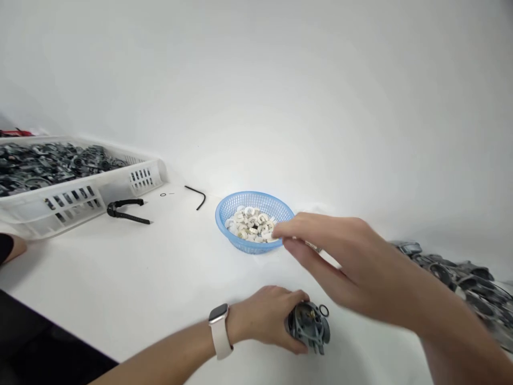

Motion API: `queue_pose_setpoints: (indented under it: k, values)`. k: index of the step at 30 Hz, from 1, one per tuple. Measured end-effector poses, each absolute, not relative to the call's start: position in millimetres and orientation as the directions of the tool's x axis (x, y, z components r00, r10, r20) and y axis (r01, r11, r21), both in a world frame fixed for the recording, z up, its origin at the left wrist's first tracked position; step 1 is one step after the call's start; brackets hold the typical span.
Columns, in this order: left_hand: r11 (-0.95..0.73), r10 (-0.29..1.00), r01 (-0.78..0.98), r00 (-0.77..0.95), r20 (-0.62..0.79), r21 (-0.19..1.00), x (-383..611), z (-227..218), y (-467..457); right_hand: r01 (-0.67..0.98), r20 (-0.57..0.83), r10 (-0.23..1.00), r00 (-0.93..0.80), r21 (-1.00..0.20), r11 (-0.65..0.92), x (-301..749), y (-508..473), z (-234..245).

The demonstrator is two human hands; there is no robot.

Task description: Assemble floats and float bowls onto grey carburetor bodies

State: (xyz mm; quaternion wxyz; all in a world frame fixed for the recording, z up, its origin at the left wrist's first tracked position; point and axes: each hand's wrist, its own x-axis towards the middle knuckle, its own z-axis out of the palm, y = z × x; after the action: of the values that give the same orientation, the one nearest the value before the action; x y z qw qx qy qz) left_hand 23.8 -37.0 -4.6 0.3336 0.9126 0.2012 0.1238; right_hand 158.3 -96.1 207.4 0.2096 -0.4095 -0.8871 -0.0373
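My left hand (269, 320), with a pale watch on its wrist, is closed round a grey round metal part (309, 326) resting on the white table near the front. A small black ring (324, 310) lies just beside that part. My right hand (340, 256) reaches over the right rim of a blue mesh basket (236, 205) filled with small white rings (251, 224). Its fingertips are pinched together at the rings; what they hold is too small to make out.
A white slotted crate (80, 198) of dark metal parts stands at the left. A black strap-like piece (124, 209), a bent black wire (197, 195) and a tiny ring (163, 194) lie near it. More grey parts (460, 278) are heaped at the right. Another person's arm (10, 247) shows at the far left.
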Motion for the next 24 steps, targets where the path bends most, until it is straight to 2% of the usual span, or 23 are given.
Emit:
queue_pose_setpoints:
  k: [2, 4, 5, 9, 12, 16, 21, 24]
  values:
    - [-0.73, 0.44, 0.29, 0.893, 0.101, 0.619, 25.7, -6.9, -33.2, 0.824, 0.291, 0.805, -0.518, -0.085, 0.56, 162.6, -52.7, 193.0]
    - [-0.755, 0.425, 0.286, 0.899, 0.107, 0.59, 27.6, -11.9, -31.3, 0.88, 0.077, 0.879, -0.471, -0.027, 0.474, 158.4, -10.4, 173.4]
    - [-0.761, 0.419, 0.284, 0.902, 0.107, 0.583, 28.2, -14.1, -30.9, 0.885, 0.017, 0.886, -0.464, -0.014, 0.464, 154.1, 9.1, 161.7]
    - [-0.763, 0.413, 0.293, 0.907, 0.086, 0.577, 28.0, -13.9, -31.6, 0.906, -0.139, 0.897, -0.419, -0.007, 0.422, 133.9, 69.9, 112.4]
    - [-0.759, 0.409, 0.296, 0.91, 0.071, 0.58, 26.8, -7.3, -32.5, 0.921, -0.222, 0.896, -0.386, -0.044, 0.386, 123.4, 96.9, 87.4]
    - [-0.755, 0.404, 0.282, 0.911, 0.082, 0.592, 26.0, -3.2, -32.7, 0.914, -0.207, 0.891, -0.403, -0.145, 0.38, 121.5, 106.9, 83.5]
    - [-0.731, 0.398, 0.242, 0.911, 0.11, 0.638, 23.4, -0.5, -35.7, 0.853, 0.023, 0.896, -0.444, -0.295, 0.43, 162.9, 53.2, 110.7]
    - [-0.707, 0.431, 0.25, 0.894, 0.122, 0.661, 22.5, 3.6, -39.8, 0.788, 0.062, 0.864, -0.499, -0.383, 0.483, 203.7, -16.0, 123.1]
